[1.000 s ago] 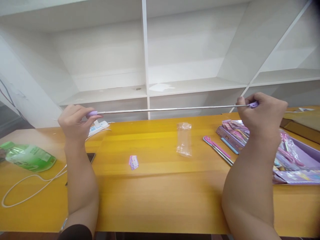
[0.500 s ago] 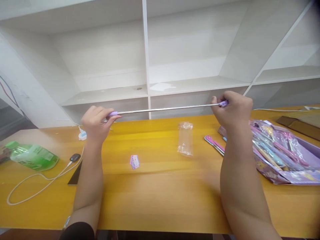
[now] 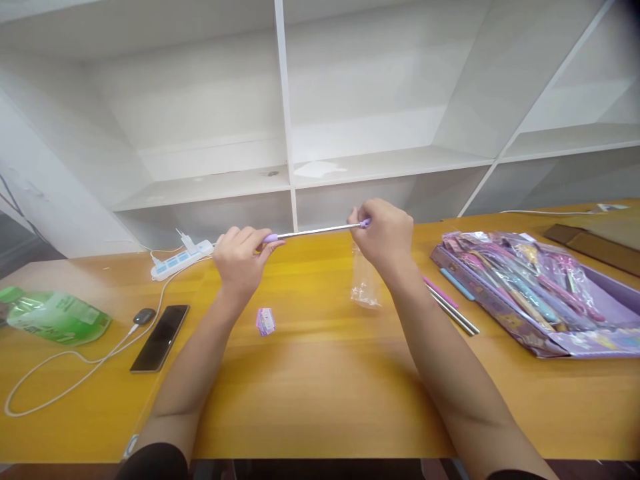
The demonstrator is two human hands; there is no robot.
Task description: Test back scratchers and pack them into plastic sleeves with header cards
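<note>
A thin silver telescopic rod (image 3: 317, 231) with purple ends spans the gap between my hands, held nearly level above the far part of the table. My left hand (image 3: 241, 260) is closed round its purple grip, thumb and fingers pinching near the metal. At the other end, my right hand (image 3: 383, 233) wraps the purple tip, most of which the fingers hide. Behind my right wrist lies a clear plastic sleeve (image 3: 366, 283), partly covered. Small purple printed cards (image 3: 265, 321) rest on the table below the rod.
A purple display box (image 3: 555, 343) of wrapped colourful sticks stands at right, with several loose silver rods (image 3: 453, 312) beside it. On the left are a green bottle (image 3: 57, 317), a black phone (image 3: 160, 338), a white cable (image 3: 75, 353) and a power strip (image 3: 183, 260). White shelves (image 3: 370, 160) rise behind.
My hands have come closer together, the right one moving left and the left one right. The visible metal of the rod is much shorter now. The camera view has shifted slightly.
</note>
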